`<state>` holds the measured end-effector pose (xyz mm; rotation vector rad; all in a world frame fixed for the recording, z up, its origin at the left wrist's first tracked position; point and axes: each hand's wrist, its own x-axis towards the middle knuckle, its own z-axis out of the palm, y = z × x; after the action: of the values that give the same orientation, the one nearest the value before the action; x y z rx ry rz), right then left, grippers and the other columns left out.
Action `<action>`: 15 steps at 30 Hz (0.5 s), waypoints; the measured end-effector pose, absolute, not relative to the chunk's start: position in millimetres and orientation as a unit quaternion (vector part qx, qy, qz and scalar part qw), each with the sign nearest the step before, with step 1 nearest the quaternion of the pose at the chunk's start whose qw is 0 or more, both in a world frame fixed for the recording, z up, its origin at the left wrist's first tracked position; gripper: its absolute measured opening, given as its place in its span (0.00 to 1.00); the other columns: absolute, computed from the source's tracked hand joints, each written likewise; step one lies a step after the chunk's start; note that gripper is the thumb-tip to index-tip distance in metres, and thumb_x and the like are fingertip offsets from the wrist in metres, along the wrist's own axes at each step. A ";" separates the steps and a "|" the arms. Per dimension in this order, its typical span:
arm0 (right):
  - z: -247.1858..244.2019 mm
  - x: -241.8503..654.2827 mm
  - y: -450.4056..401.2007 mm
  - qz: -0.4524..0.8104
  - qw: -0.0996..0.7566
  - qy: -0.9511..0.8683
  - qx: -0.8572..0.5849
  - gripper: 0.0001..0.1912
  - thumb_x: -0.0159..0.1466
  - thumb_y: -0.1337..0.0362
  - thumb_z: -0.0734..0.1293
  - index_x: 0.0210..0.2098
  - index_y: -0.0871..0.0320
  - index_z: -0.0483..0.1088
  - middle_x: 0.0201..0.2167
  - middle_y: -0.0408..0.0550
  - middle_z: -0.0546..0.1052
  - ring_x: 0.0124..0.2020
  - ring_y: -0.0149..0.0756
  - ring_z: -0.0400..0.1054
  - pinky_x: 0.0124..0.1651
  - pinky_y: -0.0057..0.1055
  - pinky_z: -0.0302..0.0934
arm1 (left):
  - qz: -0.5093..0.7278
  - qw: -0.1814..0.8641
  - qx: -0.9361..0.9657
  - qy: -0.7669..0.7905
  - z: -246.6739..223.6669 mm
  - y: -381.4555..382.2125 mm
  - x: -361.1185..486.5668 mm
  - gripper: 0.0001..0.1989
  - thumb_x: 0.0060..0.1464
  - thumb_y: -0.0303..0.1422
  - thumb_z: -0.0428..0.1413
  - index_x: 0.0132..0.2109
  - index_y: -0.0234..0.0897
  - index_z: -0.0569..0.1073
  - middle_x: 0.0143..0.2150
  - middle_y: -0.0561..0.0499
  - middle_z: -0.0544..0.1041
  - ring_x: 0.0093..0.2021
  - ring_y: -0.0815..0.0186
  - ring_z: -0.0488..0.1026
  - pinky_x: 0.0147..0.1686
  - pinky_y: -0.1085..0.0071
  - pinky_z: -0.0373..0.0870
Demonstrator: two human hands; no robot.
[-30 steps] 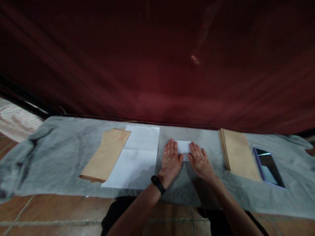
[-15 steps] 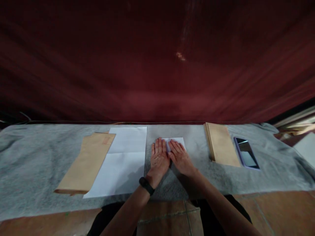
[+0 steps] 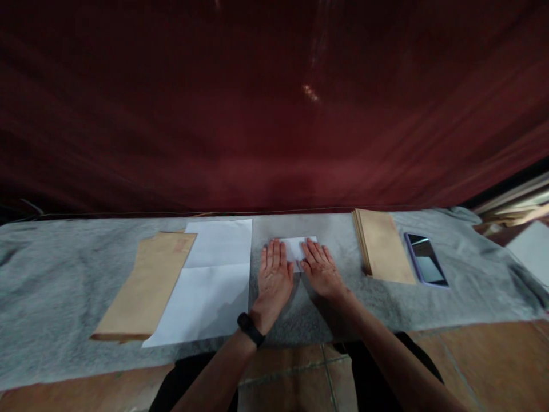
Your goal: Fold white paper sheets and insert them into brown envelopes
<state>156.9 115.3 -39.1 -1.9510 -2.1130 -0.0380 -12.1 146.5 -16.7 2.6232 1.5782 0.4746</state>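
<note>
A small folded white paper point(image 3: 294, 248) lies flat on the grey cloth, partly covered by both hands. My left hand point(image 3: 275, 273) rests palm down over its left side, fingers stretched forward. On its right side lies my right hand point(image 3: 321, 269), also flat, with the fingers a little apart. The paper's middle shows between the two hands. Left of my left hand is a large white sheet point(image 3: 218, 280) with a crease across it. Brown envelopes point(image 3: 148, 280) overlap that sheet's left edge.
A stack of brown envelopes point(image 3: 386, 246) sits to the right, with a phone point(image 3: 426, 260) in a purple case beside it. Grey cloth point(image 3: 51, 286) covers the work surface. Behind it hangs a dark red curtain point(image 3: 266, 131). Tiled floor point(image 3: 295, 377) shows below the front edge.
My hands have spread apart sideways, the right one moving toward the paper's right end. More of the folded paper's middle now shows. The view has shifted slightly.
</note>
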 end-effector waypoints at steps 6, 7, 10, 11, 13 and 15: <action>-36.7 157.6 115.8 -0.007 0.109 -0.731 -0.673 0.29 0.75 0.59 0.55 0.73 0.57 0.53 0.73 0.54 0.55 0.73 0.48 0.51 0.73 0.50 0.44 | 0.138 0.034 0.893 0.426 -20.4 117.7 -5.9 0.31 0.69 0.35 0.44 0.73 0.26 0.52 0.74 0.36 0.56 0.75 0.55 0.48 0.72 0.52 0.53; -36.0 158.8 115.5 -0.007 0.109 -0.730 -0.674 0.29 0.75 0.58 0.55 0.73 0.57 0.53 0.73 0.54 0.56 0.73 0.48 0.51 0.73 0.50 0.44 | 0.133 0.033 0.891 0.433 -21.5 116.3 -6.3 0.31 0.69 0.37 0.45 0.73 0.25 0.53 0.74 0.35 0.55 0.75 0.54 0.49 0.72 0.52 0.54; -33.9 164.3 113.9 -0.009 0.110 -0.725 -0.680 0.29 0.75 0.57 0.54 0.73 0.57 0.53 0.73 0.55 0.56 0.73 0.49 0.51 0.73 0.52 0.45 | 0.122 0.034 0.884 0.451 -22.0 116.5 -8.7 0.35 0.68 0.43 0.48 0.72 0.24 0.54 0.75 0.33 0.54 0.75 0.51 0.49 0.71 0.51 0.55; -33.3 166.6 113.1 -0.009 0.109 -0.722 -0.683 0.29 0.75 0.58 0.53 0.73 0.57 0.53 0.73 0.54 0.56 0.73 0.49 0.51 0.72 0.52 0.45 | 0.121 0.034 0.882 0.454 -21.4 116.9 -9.6 0.36 0.68 0.44 0.48 0.72 0.23 0.54 0.75 0.32 0.53 0.75 0.50 0.48 0.71 0.51 0.55; -32.7 171.7 111.5 -0.009 0.105 -0.717 -0.689 0.29 0.75 0.59 0.52 0.73 0.56 0.52 0.73 0.54 0.55 0.73 0.49 0.51 0.72 0.53 0.45 | 0.120 0.034 0.880 0.458 -19.8 117.1 -11.1 0.37 0.67 0.44 0.49 0.73 0.24 0.52 0.75 0.32 0.52 0.75 0.50 0.48 0.71 0.51 0.54; -32.8 176.9 109.9 -0.011 0.100 -0.712 -0.695 0.29 0.75 0.59 0.52 0.73 0.57 0.52 0.73 0.55 0.56 0.73 0.50 0.51 0.72 0.53 0.45 | 0.117 0.033 0.878 0.462 -18.4 116.4 -12.6 0.37 0.67 0.44 0.49 0.73 0.24 0.51 0.75 0.32 0.52 0.76 0.51 0.48 0.71 0.51 0.54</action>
<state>176.9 109.9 -32.8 -2.0546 -2.1043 -0.0337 -12.6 116.4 -18.4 2.7028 1.4230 0.3596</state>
